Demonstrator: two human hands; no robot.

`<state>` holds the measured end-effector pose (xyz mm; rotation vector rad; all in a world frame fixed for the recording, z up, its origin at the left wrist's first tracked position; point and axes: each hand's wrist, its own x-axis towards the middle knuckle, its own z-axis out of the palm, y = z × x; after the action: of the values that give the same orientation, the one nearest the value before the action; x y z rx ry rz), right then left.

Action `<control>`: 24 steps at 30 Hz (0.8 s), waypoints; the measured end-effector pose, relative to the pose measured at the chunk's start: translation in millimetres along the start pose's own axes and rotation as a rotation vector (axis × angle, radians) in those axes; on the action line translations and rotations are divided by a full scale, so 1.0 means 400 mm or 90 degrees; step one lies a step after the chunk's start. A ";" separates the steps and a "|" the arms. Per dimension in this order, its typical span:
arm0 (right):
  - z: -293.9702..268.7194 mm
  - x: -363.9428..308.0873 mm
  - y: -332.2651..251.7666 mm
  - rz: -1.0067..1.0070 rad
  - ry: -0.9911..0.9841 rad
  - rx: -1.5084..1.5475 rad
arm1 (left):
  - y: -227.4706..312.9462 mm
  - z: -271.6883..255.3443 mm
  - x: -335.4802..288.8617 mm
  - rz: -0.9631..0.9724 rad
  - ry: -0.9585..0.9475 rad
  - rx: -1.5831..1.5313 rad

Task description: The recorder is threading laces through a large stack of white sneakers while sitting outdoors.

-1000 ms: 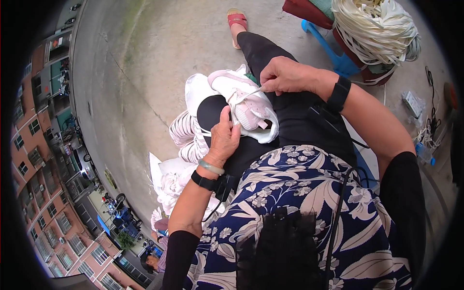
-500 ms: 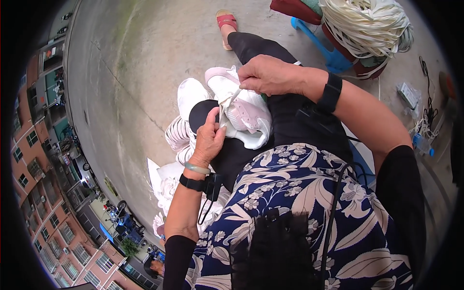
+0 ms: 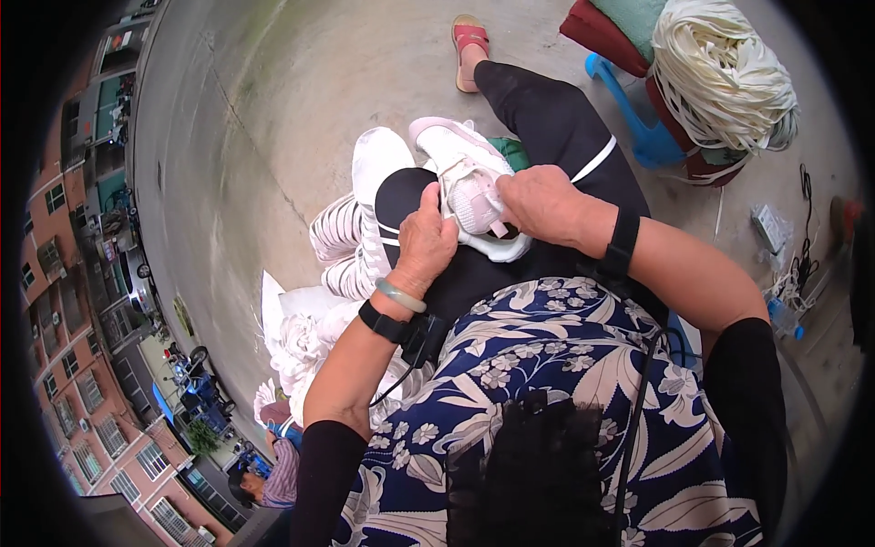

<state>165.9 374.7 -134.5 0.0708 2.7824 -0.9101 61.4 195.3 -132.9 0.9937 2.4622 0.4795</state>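
A white and pale pink sneaker [image 3: 476,202] lies across my lap, its toe pointing away from me and its heel opening towards me. My left hand [image 3: 427,235] is closed on the left side of the shoe, thumb up along its edge. On the other side, my right hand [image 3: 545,208] is closed at the edge of the opening beside the tongue, its fingertips partly hidden. Pale laces lie over the upper, but where their ends run cannot be made out. Just beyond the right hand, a bit of green material [image 3: 512,153] shows under the shoe.
Left of my knee are another white shoe [image 3: 378,162] and a bundle of white-banded pieces [image 3: 337,237]. White material [image 3: 305,342] is heaped nearer me. A big coil of cream strips [image 3: 720,77] sits by a blue stool [image 3: 638,128] at the far right. Another person [image 3: 269,474] appears lower left.
My right hand has come down and nearer, from a raised white lace to the shoe's opening. My left hand still grips the shoe's left side. The whole view has shifted slightly.
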 end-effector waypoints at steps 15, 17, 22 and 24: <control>-0.087 -0.002 0.016 0.013 -0.017 -0.036 | 0.006 -0.047 0.018 0.011 -0.059 0.039; -0.109 -0.005 0.053 0.009 0.043 -0.016 | -0.020 -0.069 0.005 0.041 0.007 -0.037; -0.139 -0.032 0.137 0.001 0.090 -0.010 | -0.107 -0.125 -0.021 0.005 0.053 -0.219; -0.138 -0.054 0.163 0.030 0.108 -0.031 | -0.149 -0.140 -0.050 -0.072 0.044 -0.315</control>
<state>184.0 460.3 -124.2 0.2145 2.9434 -0.8618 11.7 131.7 -108.1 0.6380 2.2689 1.0343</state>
